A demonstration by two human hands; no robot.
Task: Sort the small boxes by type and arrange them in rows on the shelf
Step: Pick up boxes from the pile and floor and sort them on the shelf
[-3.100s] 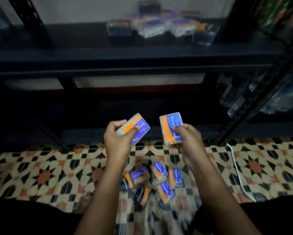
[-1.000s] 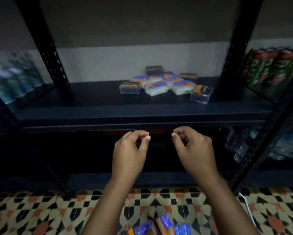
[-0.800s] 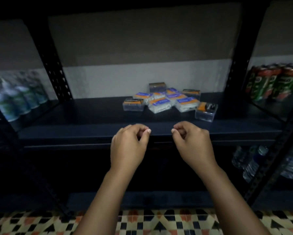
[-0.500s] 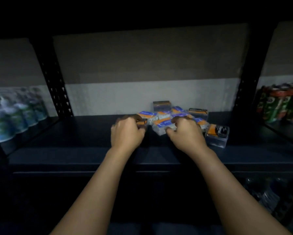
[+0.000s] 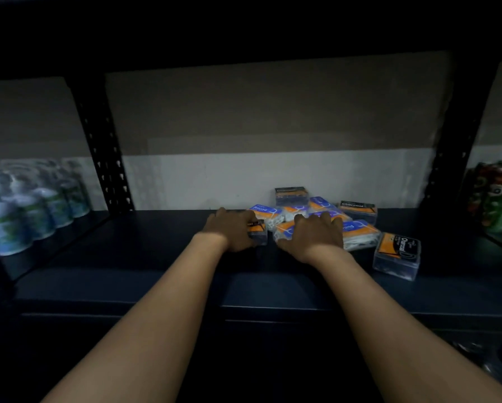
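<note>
Dim shelving bay, pale wall behind; dark shelf (image 5: 156, 257) carries a loose heap of small boxes (image 5: 325, 210) right of centre. Left hand (image 5: 232, 231) curls round a dark-labelled box (image 5: 257, 232) at the heap's left edge. Right hand (image 5: 313, 237) lies over a blue-and-orange box (image 5: 284, 228) — whether it grips or only presses, cannot tell. One Charcoal box (image 5: 396, 254) sits apart at right. Bottles (image 5: 25, 207) fill the left bay, cans (image 5: 500, 196) the right. No rows formed yet — sorting looks barely begun.

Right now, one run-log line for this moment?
left hand grips dark box | right hand on blue-orange box | shelf pile unsorted
</note>
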